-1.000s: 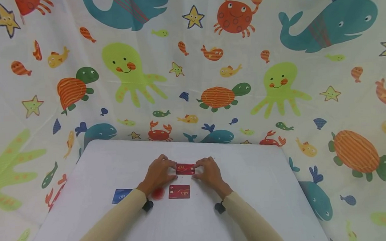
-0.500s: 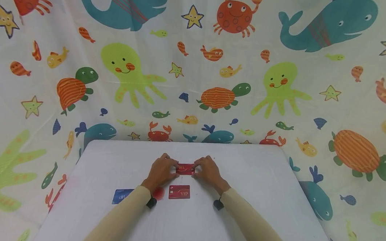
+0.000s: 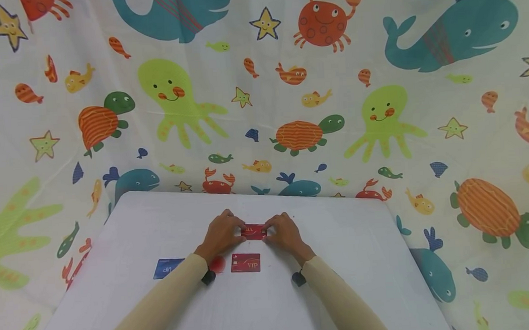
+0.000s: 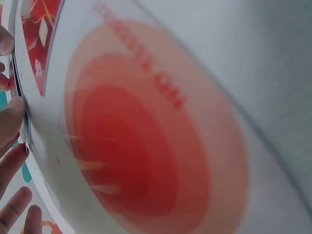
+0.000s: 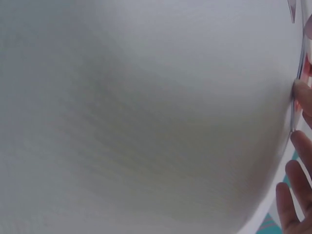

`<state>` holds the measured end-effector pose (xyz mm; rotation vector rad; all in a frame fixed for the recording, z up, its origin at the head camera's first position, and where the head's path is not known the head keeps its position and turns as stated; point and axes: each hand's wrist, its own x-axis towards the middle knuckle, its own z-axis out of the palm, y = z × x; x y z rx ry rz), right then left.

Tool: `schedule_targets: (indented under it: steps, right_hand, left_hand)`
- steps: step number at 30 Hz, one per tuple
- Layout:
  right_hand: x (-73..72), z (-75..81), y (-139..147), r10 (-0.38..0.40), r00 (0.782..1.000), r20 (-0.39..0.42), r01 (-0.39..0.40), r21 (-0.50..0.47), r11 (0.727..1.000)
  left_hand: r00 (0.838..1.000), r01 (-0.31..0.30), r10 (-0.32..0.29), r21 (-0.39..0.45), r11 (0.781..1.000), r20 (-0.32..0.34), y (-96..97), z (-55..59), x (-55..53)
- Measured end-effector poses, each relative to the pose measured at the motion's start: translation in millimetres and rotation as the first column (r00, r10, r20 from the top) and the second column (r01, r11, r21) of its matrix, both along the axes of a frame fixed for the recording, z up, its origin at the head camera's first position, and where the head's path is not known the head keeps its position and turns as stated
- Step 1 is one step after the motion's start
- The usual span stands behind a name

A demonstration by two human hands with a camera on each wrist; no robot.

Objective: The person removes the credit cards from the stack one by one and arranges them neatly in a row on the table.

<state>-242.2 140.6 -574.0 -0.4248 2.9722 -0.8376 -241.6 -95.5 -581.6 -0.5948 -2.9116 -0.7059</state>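
Observation:
A red VIP card (image 3: 253, 232), its lettering upside down in the head view, is pinched between both hands near the middle of the table. My left hand (image 3: 223, 235) grips its left end with thumb and fingertips. At the opposite end, my right hand (image 3: 286, 237) holds it the same way. Both wrist views show the held card nearly edge-on, with the left fingers (image 4: 10, 119) and right fingers (image 5: 303, 97) at its edges. A second red VIP card (image 3: 245, 262) lies flat just in front of the hands, beside the left wrist.
A blue VIP card (image 3: 165, 269) lies left of the left forearm, partly covered by the sleeve. Next to that wrist is a printed red round patch (image 4: 131, 146) with red lettering. The white table (image 3: 351, 280) ends at a sea-animal curtain (image 3: 261, 100) behind.
The left hand has shifted slightly to the right and the right hand slightly to the left, so their fingers cover more of the held card's ends. The other cards stay put.

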Motion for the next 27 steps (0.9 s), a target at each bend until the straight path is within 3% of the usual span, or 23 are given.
schedule_targets:
  steps: [12, 27]
  right_hand:
    - [-1.2, 6.6, 1, -0.01, 0.999, 0.041, 0.012, -0.042, 0.999]
    - [3.6, 19.0, 8, -0.002, 0.999, 0.048, 0.004, -0.039, 0.999]
  left_hand:
    - [1.0, -0.01, 0.01, 0.0, 1.0, 0.006, 0.7, 12.5, 0.3]
    - [0.999, 0.026, -0.026, -0.004, 1.0, -0.025, 0.9, 20.2, 2.8]
